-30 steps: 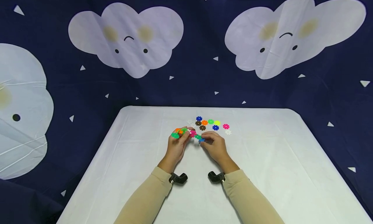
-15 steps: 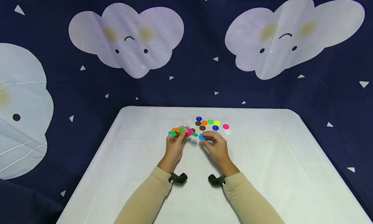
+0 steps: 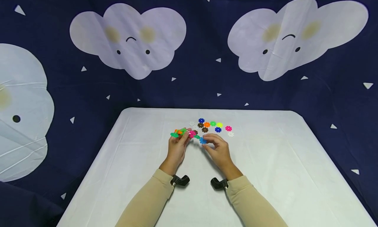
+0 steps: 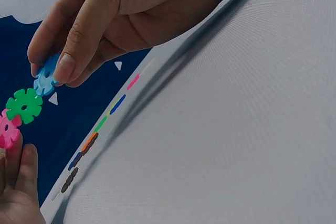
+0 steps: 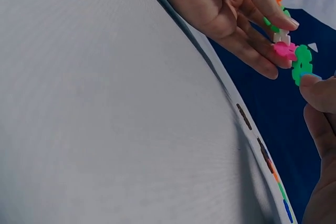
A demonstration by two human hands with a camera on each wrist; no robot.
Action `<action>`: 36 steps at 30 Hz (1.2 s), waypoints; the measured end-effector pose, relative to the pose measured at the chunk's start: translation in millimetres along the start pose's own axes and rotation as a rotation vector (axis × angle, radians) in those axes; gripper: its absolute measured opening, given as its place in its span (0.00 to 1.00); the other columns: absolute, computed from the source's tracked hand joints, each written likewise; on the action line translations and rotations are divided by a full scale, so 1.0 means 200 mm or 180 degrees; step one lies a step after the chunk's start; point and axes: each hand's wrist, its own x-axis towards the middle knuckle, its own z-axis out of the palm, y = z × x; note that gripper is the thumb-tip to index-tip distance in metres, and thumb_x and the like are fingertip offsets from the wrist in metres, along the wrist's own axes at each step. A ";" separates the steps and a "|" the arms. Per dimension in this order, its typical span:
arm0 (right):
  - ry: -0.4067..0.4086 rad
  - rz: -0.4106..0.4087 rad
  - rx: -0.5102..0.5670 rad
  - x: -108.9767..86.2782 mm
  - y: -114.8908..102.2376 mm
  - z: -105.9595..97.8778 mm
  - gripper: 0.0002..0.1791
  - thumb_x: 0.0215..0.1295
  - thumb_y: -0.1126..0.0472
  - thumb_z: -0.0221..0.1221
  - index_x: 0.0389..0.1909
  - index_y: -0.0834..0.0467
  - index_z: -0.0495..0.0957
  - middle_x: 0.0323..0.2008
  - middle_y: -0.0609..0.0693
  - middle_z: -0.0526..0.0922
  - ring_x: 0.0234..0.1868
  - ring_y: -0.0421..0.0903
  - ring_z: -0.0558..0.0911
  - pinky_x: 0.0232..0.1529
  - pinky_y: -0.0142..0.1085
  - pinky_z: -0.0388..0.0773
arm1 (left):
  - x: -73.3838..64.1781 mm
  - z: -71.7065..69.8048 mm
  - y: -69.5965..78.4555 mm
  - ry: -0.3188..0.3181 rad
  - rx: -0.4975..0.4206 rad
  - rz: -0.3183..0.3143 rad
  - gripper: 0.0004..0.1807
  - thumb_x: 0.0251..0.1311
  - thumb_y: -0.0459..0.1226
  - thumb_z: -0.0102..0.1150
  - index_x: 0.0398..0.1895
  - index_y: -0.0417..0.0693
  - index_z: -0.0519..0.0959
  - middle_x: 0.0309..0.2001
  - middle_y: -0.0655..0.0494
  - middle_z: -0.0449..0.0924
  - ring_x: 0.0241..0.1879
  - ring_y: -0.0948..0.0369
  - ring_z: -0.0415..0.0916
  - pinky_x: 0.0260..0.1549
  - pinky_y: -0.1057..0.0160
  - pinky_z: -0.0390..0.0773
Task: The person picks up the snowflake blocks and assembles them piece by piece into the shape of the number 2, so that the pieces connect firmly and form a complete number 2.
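Moved since half a second ago: the blue disc (image 3: 202, 140) and the right hand (image 3: 218, 150), both slightly leftward near the centre of the frame. Blue stood clear of the chain (image 3: 192, 134) then; now that gap is closed or nearly so. Left hand (image 3: 177, 150), left of centre, shows no shift I can make out. State of the right: thumb and fingers clamped on the blue disc. State of the left: thumb and fingers pinching the chain partway along. Chain runs from green at its left end through orange and pink to the end green disc (image 4: 24, 106). Left wrist view, left edge: blue rim meets that green disc at its upper right; whether the notches are engaged, cannot tell, as the thumb covers part of blue. Judgement: blue is being offered up to the chain's end, the join not confirmed. Loose discs (image 3: 218, 130) lie on the counter (image 3: 280, 154), above and right of the hands in the head view: dark blue, brown, orange, green, yellow, pink, white. Neither hand holds any of these.
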 end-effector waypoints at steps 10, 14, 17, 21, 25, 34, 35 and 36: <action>0.0040 -0.0116 -0.0346 -0.02 0.10 -0.01 0.21 0.45 0.93 0.69 0.42 0.77 0.83 0.46 0.70 0.85 0.42 0.66 0.85 0.52 0.37 0.86 | 0.00 0.00 0.00 0.0006 0.0022 -0.0019 0.20 0.73 0.27 0.62 0.61 0.21 0.71 0.51 0.40 0.86 0.52 0.54 0.85 0.52 0.61 0.86; 0.0021 -0.0214 -0.0600 -0.03 0.12 -0.02 0.20 0.48 0.88 0.72 0.42 0.72 0.86 0.47 0.64 0.87 0.41 0.62 0.87 0.51 0.34 0.86 | 0.00 0.00 0.00 0.0001 0.0043 -0.0039 0.13 0.73 0.27 0.62 0.55 0.27 0.75 0.51 0.41 0.86 0.52 0.53 0.85 0.52 0.60 0.86; 0.0003 -0.0139 -0.0463 -0.03 0.12 -0.03 0.19 0.50 0.87 0.72 0.44 0.73 0.85 0.48 0.65 0.86 0.42 0.63 0.87 0.53 0.37 0.86 | 0.00 0.00 0.00 0.0008 0.0057 -0.0048 0.07 0.73 0.27 0.62 0.49 0.34 0.77 0.52 0.41 0.85 0.53 0.53 0.85 0.53 0.59 0.86; 0.0027 0.0144 -0.0021 -0.04 0.12 -0.03 0.18 0.52 0.88 0.69 0.45 0.76 0.83 0.50 0.69 0.84 0.46 0.66 0.84 0.55 0.41 0.85 | 0.00 0.01 0.00 0.0008 0.0032 -0.0058 0.04 0.73 0.26 0.62 0.47 0.37 0.78 0.51 0.41 0.85 0.53 0.52 0.85 0.53 0.58 0.86; 0.0090 0.0289 0.0195 -0.05 0.12 -0.03 0.19 0.52 0.90 0.67 0.46 0.78 0.82 0.51 0.72 0.82 0.48 0.66 0.83 0.55 0.41 0.85 | 0.01 0.00 0.00 0.0009 -0.0028 -0.0084 0.05 0.73 0.26 0.62 0.47 0.35 0.77 0.50 0.41 0.85 0.52 0.52 0.85 0.53 0.58 0.86; 0.0042 -0.0236 -0.0409 -0.01 0.07 -0.01 0.21 0.43 0.93 0.69 0.41 0.77 0.83 0.45 0.71 0.85 0.40 0.66 0.86 0.53 0.38 0.86 | 0.00 0.00 0.00 0.0010 0.0033 -0.0107 0.07 0.73 0.27 0.61 0.50 0.34 0.76 0.50 0.41 0.84 0.52 0.53 0.85 0.55 0.58 0.85; 0.0051 -0.0275 -0.0444 -0.01 0.06 0.00 0.21 0.43 0.93 0.69 0.40 0.78 0.83 0.45 0.71 0.85 0.40 0.66 0.86 0.53 0.38 0.86 | 0.00 0.00 0.00 0.0011 0.0038 -0.0098 0.08 0.73 0.27 0.62 0.50 0.33 0.76 0.51 0.41 0.84 0.52 0.53 0.84 0.54 0.58 0.85; 0.0061 -0.0290 -0.0447 0.00 0.05 0.00 0.21 0.42 0.93 0.69 0.40 0.78 0.83 0.44 0.71 0.85 0.40 0.66 0.86 0.53 0.38 0.86 | 0.00 0.00 0.00 0.0006 0.0040 -0.0088 0.09 0.73 0.27 0.62 0.51 0.32 0.76 0.51 0.40 0.84 0.53 0.53 0.84 0.54 0.58 0.85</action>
